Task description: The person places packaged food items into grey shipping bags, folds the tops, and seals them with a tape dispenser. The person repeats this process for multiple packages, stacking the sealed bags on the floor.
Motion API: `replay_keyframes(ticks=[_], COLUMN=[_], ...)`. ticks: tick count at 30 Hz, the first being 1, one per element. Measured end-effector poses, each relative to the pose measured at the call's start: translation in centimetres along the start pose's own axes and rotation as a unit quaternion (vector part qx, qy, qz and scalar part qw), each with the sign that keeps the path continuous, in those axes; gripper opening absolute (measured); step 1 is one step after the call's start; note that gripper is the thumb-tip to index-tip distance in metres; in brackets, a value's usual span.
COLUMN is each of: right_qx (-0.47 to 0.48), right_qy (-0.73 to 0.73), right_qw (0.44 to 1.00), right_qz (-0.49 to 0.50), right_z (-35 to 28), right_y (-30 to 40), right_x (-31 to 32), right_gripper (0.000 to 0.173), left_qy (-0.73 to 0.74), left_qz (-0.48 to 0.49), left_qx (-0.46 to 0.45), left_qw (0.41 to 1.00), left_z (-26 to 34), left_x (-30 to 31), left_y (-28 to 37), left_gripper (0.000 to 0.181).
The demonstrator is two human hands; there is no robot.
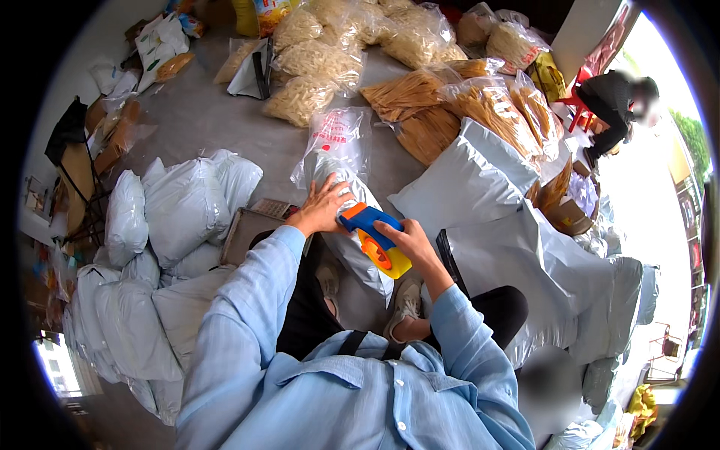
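Observation:
A packed grey plastic mailing bag (pixel 356 198) stands aslant between my knees, its lower end pointing down between my shoes. My left hand (pixel 323 207) holds it from the left, fingers spread over its upper part; the thumb is mostly hidden. In my right hand (pixel 406 241) is a blue and yellow tape dispenser (pixel 383 239) with an orange front and an orange wheel. The dispenser's front end lies against or just above the bag, close to my left fingers. Beyond the bag, a clear plastic bag with red print (pixel 340 132) lies on the floor.
Filled grey mailing bags (pixel 185 208) are heaped at left, more grey bags (pixel 461 185) at right. A tray (pixel 239 233) and a calculator (pixel 273 208) sit left of my knees. Clear bags of dried food (pixel 320 62) and brown sticks (pixel 489 109) lie ahead. A person (pixel 610 107) sits far right.

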State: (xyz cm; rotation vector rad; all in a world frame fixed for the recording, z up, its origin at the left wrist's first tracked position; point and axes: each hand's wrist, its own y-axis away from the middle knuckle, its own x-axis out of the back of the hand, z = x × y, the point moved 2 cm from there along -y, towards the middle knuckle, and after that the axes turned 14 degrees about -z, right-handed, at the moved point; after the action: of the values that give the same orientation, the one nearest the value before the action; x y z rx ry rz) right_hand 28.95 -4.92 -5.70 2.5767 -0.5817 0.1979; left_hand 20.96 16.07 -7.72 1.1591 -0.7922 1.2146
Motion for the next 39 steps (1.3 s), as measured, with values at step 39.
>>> replay_keyframes(ticks=[39], right_qx=[-0.124], right_qy=[0.115], right_qw=[0.982], right_qz=[0.087], right_z=[-12.1], right_y=[37.4], right_x=[11.6], right_gripper=[0.077], left_qy=[0.163], left_qz=[0.302], left_qx=[-0.214], left_qw=[0.915], left_z=[16.3], left_x=[18.4], left_y=[16.9], left_gripper=[0.044])
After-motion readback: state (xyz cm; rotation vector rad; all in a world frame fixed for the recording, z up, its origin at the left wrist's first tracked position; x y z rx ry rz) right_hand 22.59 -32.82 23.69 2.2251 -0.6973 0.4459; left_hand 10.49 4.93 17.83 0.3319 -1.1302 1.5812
